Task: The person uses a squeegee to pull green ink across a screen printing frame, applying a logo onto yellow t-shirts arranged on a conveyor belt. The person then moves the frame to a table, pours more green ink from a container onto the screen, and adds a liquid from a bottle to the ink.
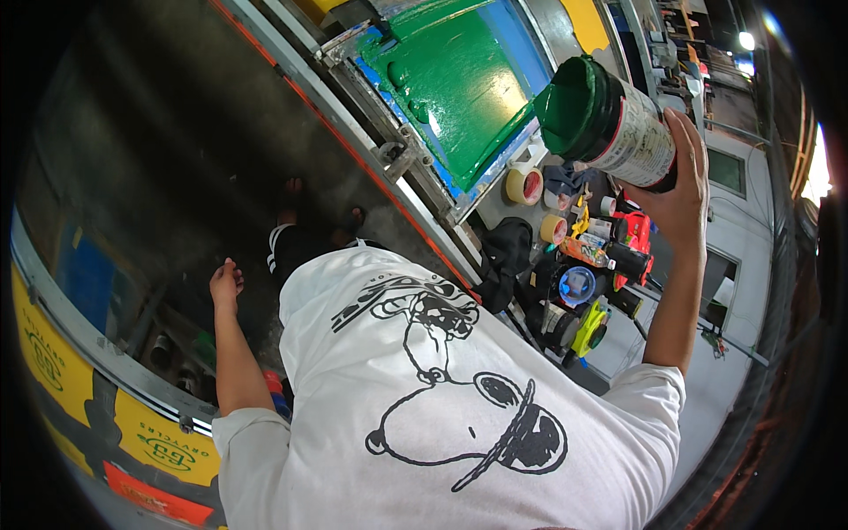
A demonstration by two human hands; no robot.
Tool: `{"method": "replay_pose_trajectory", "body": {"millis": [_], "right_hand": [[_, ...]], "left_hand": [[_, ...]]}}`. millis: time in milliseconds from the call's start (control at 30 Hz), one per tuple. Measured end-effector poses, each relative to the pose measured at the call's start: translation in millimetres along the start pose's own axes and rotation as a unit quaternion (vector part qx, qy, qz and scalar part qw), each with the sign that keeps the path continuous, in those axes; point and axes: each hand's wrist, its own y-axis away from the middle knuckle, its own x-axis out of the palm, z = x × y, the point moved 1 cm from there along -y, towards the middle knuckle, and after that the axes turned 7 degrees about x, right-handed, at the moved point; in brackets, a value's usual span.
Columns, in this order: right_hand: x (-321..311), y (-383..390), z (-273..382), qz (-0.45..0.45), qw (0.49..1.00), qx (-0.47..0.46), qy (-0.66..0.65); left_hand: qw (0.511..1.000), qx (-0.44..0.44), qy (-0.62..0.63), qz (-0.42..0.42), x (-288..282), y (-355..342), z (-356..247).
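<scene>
My right hand [676, 181] is wrapped round the base of a black-rimmed ink tub [638, 132], which is tipped over on its side. Glossy green ink [572, 99] coats the tub's mouth, and the mouth points toward a screen printing frame [382, 81]. A wide layer of green ink [459, 84] covers the mesh, with thicker blobs along its left side. Away from the frame, my left hand [227, 278] hangs low over the dark floor, its fingers curled in with nothing seen in them.
Tape rolls [525, 185], bottles and cans crowd a surface below the tub. A metal rail with an orange edge [336, 132] runs beside the frame. At lower left stands another rail [115, 389] with yellow printed panels [168, 442]. A black bag [506, 252] hangs near the frame's corner.
</scene>
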Motion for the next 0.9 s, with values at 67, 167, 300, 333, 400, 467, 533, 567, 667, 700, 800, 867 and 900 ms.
{"method": "replay_pose_trajectory", "body": {"millis": [67, 167, 300, 333, 400, 467, 533, 567, 667, 700, 800, 867, 900], "right_hand": [[24.9, -4.6, 1.2, 0.029, 0.998, -0.027, 0.042], [104.9, -19.4, 21.2, 0.098, 0.99, -0.104, 0.009], [129.4, -22.7, 23.1, 0.094, 0.983, -0.156, 0.001], [123.6, -24.8, 19.2, 0.094, 0.984, -0.148, 0.001], [112.5, -22.5, 12.9, 0.087, 0.987, -0.135, 0.005], [103.5, -15.9, 7.8, 0.08, 0.989, -0.123, 0.005], [90.7, -10.8, 0.9, 0.068, 0.991, -0.113, 0.001], [83.9, -7.6, -3.2, 0.066, 0.992, -0.106, 0.007], [50.6, -0.5, -14.9, 0.069, 0.994, -0.078, 0.041], [39.9, -0.4, -18.4, 0.06, 0.994, -0.083, 0.04], [12.4, 4.5, -24.6, 0.045, 0.994, -0.079, 0.06], [7.6, 7.7, -26.9, 0.039, 0.994, -0.079, 0.062], [16.1, 7.3, -24.4, 0.047, 0.994, -0.08, 0.05]], "left_hand": [[1.0, 0.003, -0.006, 0.005, -2.7, 5.4, 5.3], [0.999, -0.015, -0.028, 0.015, -5.6, 11.4, 21.6], [1.0, -0.018, -0.009, -0.023, -7.4, 23.1, 35.1], [0.999, -0.021, -0.017, -0.029, -7.3, 25.7, 37.9], [0.998, -0.023, -0.035, -0.038, -7.7, 21.8, 49.0], [0.998, -0.037, -0.038, -0.021, -6.7, 19.1, 56.3], [0.999, -0.037, -0.034, -0.002, -2.9, 13.0, 56.7], [0.999, -0.026, -0.035, 0.002, 2.8, 15.3, 50.9], [1.0, 0.002, -0.025, 0.015, 16.9, 16.1, 28.3], [1.0, 0.008, -0.013, 0.016, 19.6, 15.4, 23.8], [1.0, 0.021, -0.005, 0.008, 28.2, 20.4, 3.6], [1.0, 0.026, -0.008, 0.001, 29.8, 23.5, -2.6], [1.0, 0.028, -0.009, -0.001, 28.8, 24.2, -2.6]]}}
